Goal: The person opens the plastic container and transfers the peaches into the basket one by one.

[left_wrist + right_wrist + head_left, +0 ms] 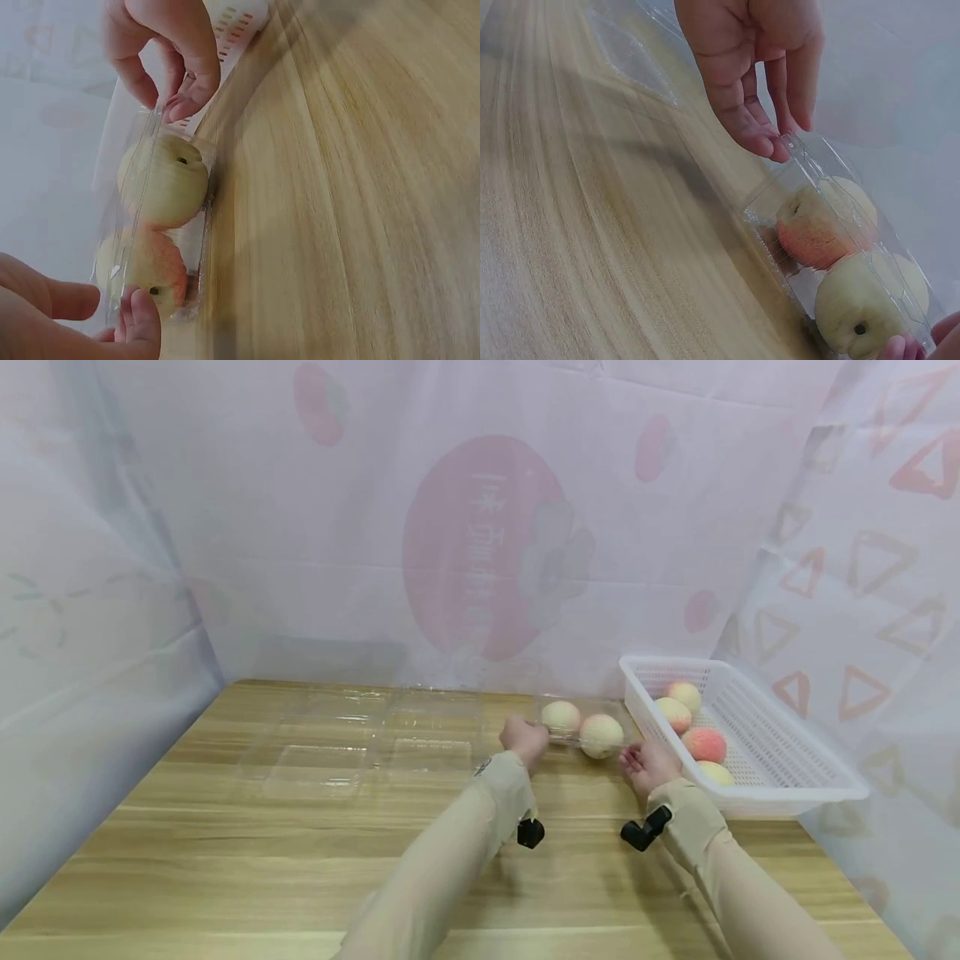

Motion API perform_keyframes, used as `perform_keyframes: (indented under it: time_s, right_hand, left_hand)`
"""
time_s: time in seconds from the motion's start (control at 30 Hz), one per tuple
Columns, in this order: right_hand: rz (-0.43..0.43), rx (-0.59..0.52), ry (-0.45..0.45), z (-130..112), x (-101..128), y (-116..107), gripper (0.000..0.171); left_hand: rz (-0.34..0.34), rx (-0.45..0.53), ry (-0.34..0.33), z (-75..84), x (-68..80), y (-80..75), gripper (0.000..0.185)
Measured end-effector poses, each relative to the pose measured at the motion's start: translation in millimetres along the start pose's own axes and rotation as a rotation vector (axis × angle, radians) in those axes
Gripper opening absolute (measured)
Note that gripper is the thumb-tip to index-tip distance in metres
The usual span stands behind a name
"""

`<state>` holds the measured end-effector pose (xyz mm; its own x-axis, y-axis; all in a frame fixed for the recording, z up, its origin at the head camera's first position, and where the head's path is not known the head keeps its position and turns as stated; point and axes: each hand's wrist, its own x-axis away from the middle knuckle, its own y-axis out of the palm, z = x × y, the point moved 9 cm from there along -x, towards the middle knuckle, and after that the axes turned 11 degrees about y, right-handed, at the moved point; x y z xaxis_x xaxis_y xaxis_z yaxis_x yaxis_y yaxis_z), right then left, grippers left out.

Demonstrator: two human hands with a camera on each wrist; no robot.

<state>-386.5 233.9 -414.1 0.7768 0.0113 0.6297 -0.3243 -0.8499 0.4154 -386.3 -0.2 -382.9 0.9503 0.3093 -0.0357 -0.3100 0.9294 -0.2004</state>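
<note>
Two pale, pink-tinged peaches (602,737) (826,225) sit side by side in a clear plastic clamshell box (202,146), its lid over them. My left hand (525,742) pinches the box's rim at its left end; in the right wrist view its thumb and fingers meet at the corner. At the other end my right hand (651,767) grips the rim between thumb and fingertips, as the left wrist view shows. Glare on the plastic hides whether the rim is fully fastened.
A white slotted basket (795,793) with several peaches (705,746) stands right of the right hand. Further left on the wooden table (225,860) lie two more clear plastic boxes (315,768) (432,752), opened out. Printed cloth (360,602) hangs behind and at the sides.
</note>
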Motion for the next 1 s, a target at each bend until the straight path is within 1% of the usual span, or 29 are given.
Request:
perform_keyframes:
  time_s: [0.1,0.2,0.27,0.4,0.57,0.7,0.8,0.93,1.0]
  right_hand:
    - [-0.021,-0.034,0.016,1,2,4,0.009]
    - [-0.036,-0.071,0.038,2,2,6,0.010]
    - [-0.039,-0.086,0.057,4,2,7,0.011]
    - [-0.039,-0.064,0.064,6,3,7,0.010]
    - [-0.033,-0.033,0.058,7,6,6,0.013]
    - [-0.053,-0.029,0.060,8,10,4,0.012]
    - [-0.089,-0.020,0.079,12,16,4,0.008]
    - [-0.103,0.012,0.091,18,27,2,0.007]
    - [-0.109,0.019,0.089,21,33,1,0.009]
  left_hand:
    - [0.049,-0.013,-0.017,2.9,1.3,-2.7,0.005]
    - [0.072,-0.013,-0.038,3.8,0.6,-5.4,0.010]
    - [0.068,0.000,-0.057,2.9,-0.4,-6.3,0.014]
    - [0.041,0.049,-0.104,-2.2,-2.2,-5.3,0.021]
    - [0.009,0.081,-0.143,-7.5,-1.3,-4.1,0.031]
    - [-0.048,0.157,-0.149,-7.7,1.3,-2.4,0.028]
    - [-0.120,0.245,-0.143,-5.6,4.3,-1.9,0.024]
    - [-0.215,0.333,-0.148,0.0,11.4,-7.6,0.025]
    - [-0.270,0.351,-0.150,4.3,16.5,-12.5,0.026]
